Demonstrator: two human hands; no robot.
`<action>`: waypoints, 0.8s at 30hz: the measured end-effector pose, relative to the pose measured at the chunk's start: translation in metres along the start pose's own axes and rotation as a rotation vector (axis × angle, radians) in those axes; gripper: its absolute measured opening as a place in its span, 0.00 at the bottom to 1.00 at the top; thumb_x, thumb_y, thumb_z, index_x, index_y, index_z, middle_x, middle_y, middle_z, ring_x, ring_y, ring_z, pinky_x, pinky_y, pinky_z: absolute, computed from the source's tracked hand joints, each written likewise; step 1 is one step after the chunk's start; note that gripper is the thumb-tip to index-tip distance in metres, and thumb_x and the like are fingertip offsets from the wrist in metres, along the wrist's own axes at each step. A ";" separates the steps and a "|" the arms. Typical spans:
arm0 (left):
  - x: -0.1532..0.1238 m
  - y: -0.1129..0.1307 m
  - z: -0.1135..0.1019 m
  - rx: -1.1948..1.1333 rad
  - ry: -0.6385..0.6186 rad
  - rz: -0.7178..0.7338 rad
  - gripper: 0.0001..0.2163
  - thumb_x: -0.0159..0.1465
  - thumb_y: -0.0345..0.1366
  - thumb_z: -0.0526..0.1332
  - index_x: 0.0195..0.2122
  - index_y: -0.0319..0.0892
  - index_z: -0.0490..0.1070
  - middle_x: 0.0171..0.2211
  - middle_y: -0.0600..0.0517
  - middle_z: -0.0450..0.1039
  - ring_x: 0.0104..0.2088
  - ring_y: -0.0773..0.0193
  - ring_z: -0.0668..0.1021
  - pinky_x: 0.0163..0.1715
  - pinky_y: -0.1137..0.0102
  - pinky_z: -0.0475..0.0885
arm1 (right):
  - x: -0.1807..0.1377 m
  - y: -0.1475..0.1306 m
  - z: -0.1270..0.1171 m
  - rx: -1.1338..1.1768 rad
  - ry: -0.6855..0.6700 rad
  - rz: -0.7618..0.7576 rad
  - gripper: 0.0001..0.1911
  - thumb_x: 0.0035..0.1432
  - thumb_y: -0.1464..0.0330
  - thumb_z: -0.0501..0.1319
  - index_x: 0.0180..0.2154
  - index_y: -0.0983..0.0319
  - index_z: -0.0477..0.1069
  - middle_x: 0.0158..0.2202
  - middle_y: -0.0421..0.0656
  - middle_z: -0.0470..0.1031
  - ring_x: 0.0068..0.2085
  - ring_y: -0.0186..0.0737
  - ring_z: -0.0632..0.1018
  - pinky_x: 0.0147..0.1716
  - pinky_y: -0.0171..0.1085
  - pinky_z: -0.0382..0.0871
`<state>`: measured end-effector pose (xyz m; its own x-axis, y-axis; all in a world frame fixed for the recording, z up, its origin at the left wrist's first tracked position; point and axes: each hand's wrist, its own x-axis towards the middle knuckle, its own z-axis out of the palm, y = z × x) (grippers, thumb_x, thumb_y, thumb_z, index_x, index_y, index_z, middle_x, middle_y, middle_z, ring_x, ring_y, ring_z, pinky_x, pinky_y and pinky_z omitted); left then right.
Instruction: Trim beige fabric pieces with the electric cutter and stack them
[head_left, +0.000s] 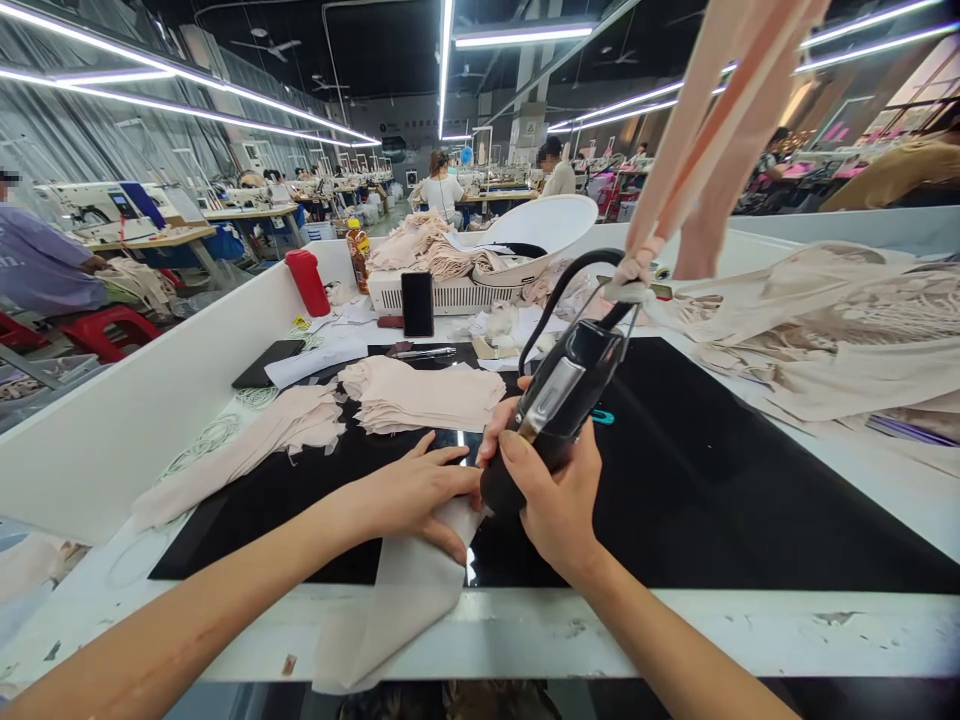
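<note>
Black handheld tool [566,385] above a dark, glossy panel [750,500]

The person's right hand [559,490] is wrapped around the tool, which tilts over the panel near the front of the white table [690,630]. The left hand [424,495] lies palm down, fingers spread, on a pale fabric piece [420,580] that droops over the table's front edge. Pink fabric strips [720,150] rise from the tool's upper end.

The panel mirrors a streak of light. A pale fabric stack [427,395] lies on it, just beyond the hands; a longer fabric bundle [262,450] crosses its left edge, and a teal clip [602,417] sits right of the tool. Behind stand a phone [418,304], a red cup [307,283] and a white basket [386,295] heaped with fabric. More cloth [840,330] sprawls at right.

Beyond the table's low white wall [150,430], co-workers sit among sewing machines under tube lights [525,37].
</note>
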<state>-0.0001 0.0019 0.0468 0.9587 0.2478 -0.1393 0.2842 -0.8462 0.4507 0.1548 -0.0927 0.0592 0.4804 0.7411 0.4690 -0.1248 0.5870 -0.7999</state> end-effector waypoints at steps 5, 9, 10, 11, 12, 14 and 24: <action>0.000 -0.006 0.004 0.046 0.017 0.038 0.31 0.62 0.45 0.76 0.65 0.51 0.71 0.68 0.45 0.69 0.74 0.38 0.59 0.71 0.31 0.38 | -0.008 0.001 0.001 0.017 -0.058 0.008 0.18 0.58 0.63 0.73 0.48 0.54 0.71 0.38 0.38 0.79 0.36 0.40 0.82 0.42 0.45 0.82; 0.000 -0.004 0.003 0.054 0.020 0.060 0.31 0.63 0.43 0.75 0.66 0.52 0.70 0.68 0.47 0.69 0.75 0.40 0.56 0.73 0.36 0.36 | -0.008 0.002 0.001 -0.012 -0.071 0.005 0.15 0.59 0.64 0.72 0.47 0.55 0.72 0.39 0.39 0.80 0.37 0.41 0.83 0.42 0.46 0.83; 0.000 -0.004 0.002 0.052 0.020 0.065 0.30 0.63 0.42 0.75 0.66 0.52 0.70 0.69 0.48 0.69 0.75 0.41 0.56 0.73 0.36 0.36 | -0.008 0.002 0.001 -0.015 -0.074 0.004 0.15 0.59 0.64 0.72 0.46 0.55 0.72 0.39 0.39 0.80 0.37 0.41 0.83 0.42 0.46 0.83; 0.000 -0.003 0.001 0.049 0.020 0.067 0.30 0.63 0.42 0.75 0.66 0.52 0.70 0.69 0.48 0.69 0.75 0.41 0.57 0.73 0.37 0.35 | -0.007 0.001 0.002 -0.017 -0.074 0.004 0.14 0.59 0.64 0.72 0.45 0.55 0.72 0.38 0.39 0.80 0.37 0.41 0.83 0.41 0.45 0.83; 0.000 -0.003 0.001 0.043 0.020 0.066 0.30 0.63 0.42 0.75 0.66 0.52 0.70 0.69 0.48 0.69 0.75 0.41 0.57 0.73 0.36 0.36 | -0.006 0.000 0.002 -0.015 -0.069 0.007 0.15 0.59 0.63 0.72 0.45 0.55 0.72 0.38 0.39 0.80 0.36 0.41 0.83 0.41 0.45 0.83; -0.001 -0.004 0.001 0.030 0.020 0.056 0.29 0.62 0.42 0.76 0.64 0.53 0.72 0.68 0.48 0.70 0.75 0.40 0.57 0.73 0.35 0.38 | -0.006 -0.001 0.002 -0.007 -0.044 0.009 0.16 0.58 0.63 0.73 0.46 0.55 0.72 0.38 0.38 0.80 0.36 0.41 0.83 0.41 0.45 0.83; 0.000 -0.005 0.001 0.036 0.033 0.089 0.31 0.60 0.45 0.77 0.64 0.50 0.73 0.69 0.46 0.68 0.75 0.40 0.56 0.74 0.38 0.39 | -0.008 0.002 0.003 -0.005 -0.062 0.017 0.16 0.59 0.64 0.72 0.47 0.54 0.71 0.39 0.39 0.80 0.37 0.41 0.83 0.41 0.46 0.82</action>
<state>-0.0019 0.0055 0.0437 0.9801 0.1855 -0.0707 0.1978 -0.8818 0.4281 0.1482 -0.0968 0.0550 0.4237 0.7698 0.4773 -0.1278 0.5725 -0.8099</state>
